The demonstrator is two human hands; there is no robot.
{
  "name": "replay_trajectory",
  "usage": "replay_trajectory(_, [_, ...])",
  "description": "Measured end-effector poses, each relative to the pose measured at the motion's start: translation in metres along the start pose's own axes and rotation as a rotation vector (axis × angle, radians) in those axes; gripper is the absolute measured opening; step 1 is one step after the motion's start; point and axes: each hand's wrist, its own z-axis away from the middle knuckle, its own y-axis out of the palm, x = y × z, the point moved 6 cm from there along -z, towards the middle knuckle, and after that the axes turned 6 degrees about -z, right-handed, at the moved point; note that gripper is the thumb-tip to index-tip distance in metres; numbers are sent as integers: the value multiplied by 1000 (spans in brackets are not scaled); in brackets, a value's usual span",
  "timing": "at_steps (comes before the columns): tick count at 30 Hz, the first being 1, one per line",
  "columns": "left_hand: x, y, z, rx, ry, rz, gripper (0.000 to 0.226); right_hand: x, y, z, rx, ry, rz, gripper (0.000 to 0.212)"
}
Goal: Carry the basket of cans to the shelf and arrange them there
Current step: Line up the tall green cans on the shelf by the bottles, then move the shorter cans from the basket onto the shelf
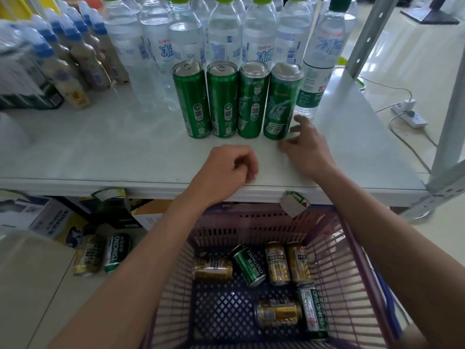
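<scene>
Head view: four green cans [222,102] stand in a row on the shelf [100,152]. The right hand [307,147] lies just beside the rightmost can [281,104], fingers [300,120] spread apart. The left hand [226,167] rests at the shelf's front edge, fingers curled, holding nothing. The basket [339,273], below that edge, holds six loose cans [249,265].

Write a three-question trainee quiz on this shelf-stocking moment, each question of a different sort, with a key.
1. True or false: the four tall green cans on the shelf lie on their sides.
2. How many small cans lie in the basket? A four, B six, C nine.
3. Fill in: the right hand is spread beside the ____most tall can.
Key: 1 false, they stand upright; 2 B; 3 right.
</scene>
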Motion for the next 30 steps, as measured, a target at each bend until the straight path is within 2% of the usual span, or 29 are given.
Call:
replay_trajectory(4, [-23, 19, 27, 198, 81, -23, 33, -5, -5, 20, -18, 54, 17, 44])
replay_trajectory(9, [-21, 53, 61, 532, 114, -200, 28, 3, -2, 56, 107, -74, 146, 16])
replay_trajectory(13, [32, 75, 78, 774, -2, -459, 23, 12, 1, 82, 183, -183, 130, 17])
replay_trajectory(18, [85, 89, 87, 810, -101, -592, 18, 25, 14, 117, 258, -335, 122, 18])
replay_trajectory(23, [131, 113, 107, 910, -269, -637, 9, 19, 50, 147, 480, -507, 278, 15])
replay_trajectory(24, [139, 117, 114, 933, -281, -649, 13, 12, 58, 149, 540, -504, 307, 16])
replay_trajectory(27, [167, 129, 139, 1022, -398, -670, 43, -28, 84, 150, 791, -378, 452, 15])
replay_trajectory(30, [188, 146, 163, 1036, -444, -690, 59, -91, 102, 155, 1052, -154, 705, 15])
